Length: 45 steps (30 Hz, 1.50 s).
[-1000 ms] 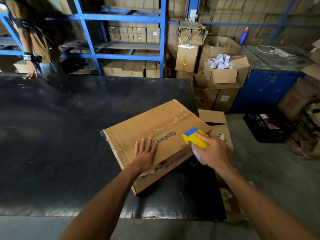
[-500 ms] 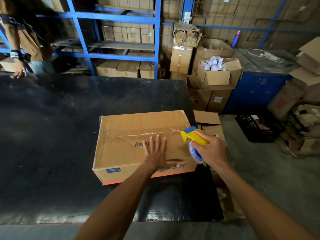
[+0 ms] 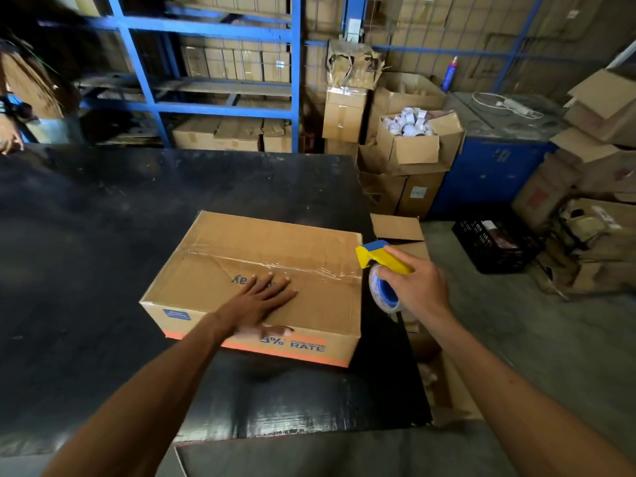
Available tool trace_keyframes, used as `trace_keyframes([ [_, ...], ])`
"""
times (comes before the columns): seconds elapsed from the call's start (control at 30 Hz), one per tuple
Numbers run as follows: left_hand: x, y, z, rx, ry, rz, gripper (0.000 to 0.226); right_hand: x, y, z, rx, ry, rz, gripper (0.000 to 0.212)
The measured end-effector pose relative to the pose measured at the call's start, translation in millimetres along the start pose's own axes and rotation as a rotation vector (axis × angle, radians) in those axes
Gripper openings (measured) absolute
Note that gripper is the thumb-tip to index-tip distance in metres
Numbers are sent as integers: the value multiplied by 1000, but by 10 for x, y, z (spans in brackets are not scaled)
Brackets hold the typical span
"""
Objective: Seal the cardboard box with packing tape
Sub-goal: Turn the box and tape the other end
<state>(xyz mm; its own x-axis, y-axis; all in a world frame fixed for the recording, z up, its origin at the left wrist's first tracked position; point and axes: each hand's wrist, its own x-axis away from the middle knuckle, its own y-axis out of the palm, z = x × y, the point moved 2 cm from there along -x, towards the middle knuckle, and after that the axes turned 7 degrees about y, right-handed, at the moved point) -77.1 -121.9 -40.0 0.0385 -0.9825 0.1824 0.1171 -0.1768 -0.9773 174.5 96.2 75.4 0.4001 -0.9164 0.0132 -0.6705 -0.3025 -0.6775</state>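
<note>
A closed cardboard box (image 3: 275, 242) lies on the black table (image 3: 103, 270), with a strip of clear tape (image 3: 275, 265) running along its top seam. My left hand (image 3: 261, 301) lies flat on the box top near the front edge, fingers spread, thumb over the front face. My right hand (image 3: 418, 290) grips a yellow and blue tape dispenser (image 3: 382, 258) holding a roll of clear tape (image 3: 382, 289), just off the box's right end at the seam.
An open carton (image 3: 402, 230) stands on the floor past the table's right edge. Stacked boxes (image 3: 409, 142), a blue cabinet (image 3: 492, 170) and a black crate (image 3: 495, 242) stand to the right. Blue shelving (image 3: 220, 25) runs behind. Another person's hand (image 3: 8, 142) rests at far left.
The box has turned on the table until its long side faces me. My left hand stayed flat on top; my right hand with the dispenser stayed at the box's right end.
</note>
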Motion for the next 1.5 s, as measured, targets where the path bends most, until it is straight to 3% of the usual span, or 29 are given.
trace_keyframes([
  [0.23,-684,-131,1241,311,-372,48,134,19,-68,-76,-50,11,37,49],
  [0.37,-970,-107,1584,273,-547,35,119,25,-106,-49,-53,-18,26,49],
  [0.47,-938,-112,1516,244,-458,23,112,24,-117,-6,-57,-20,9,49],
  [0.73,-230,-106,573,0,57,-99,118,34,96,50,-165,5,-65,51],
  [0.9,-333,-107,770,135,-134,-43,122,33,189,-4,-211,17,-119,51],
  [1.03,-508,62,1063,23,-228,40,93,2,196,10,-215,-5,-160,52],
  [1.13,-476,67,971,-25,-178,77,83,-23,159,29,-225,14,-186,49],
  [1.37,-329,-13,497,-54,17,22,80,30,143,14,-286,48,-229,47],
  [1.5,-303,-3,450,-83,59,72,81,54,170,11,-270,44,-238,46],
])
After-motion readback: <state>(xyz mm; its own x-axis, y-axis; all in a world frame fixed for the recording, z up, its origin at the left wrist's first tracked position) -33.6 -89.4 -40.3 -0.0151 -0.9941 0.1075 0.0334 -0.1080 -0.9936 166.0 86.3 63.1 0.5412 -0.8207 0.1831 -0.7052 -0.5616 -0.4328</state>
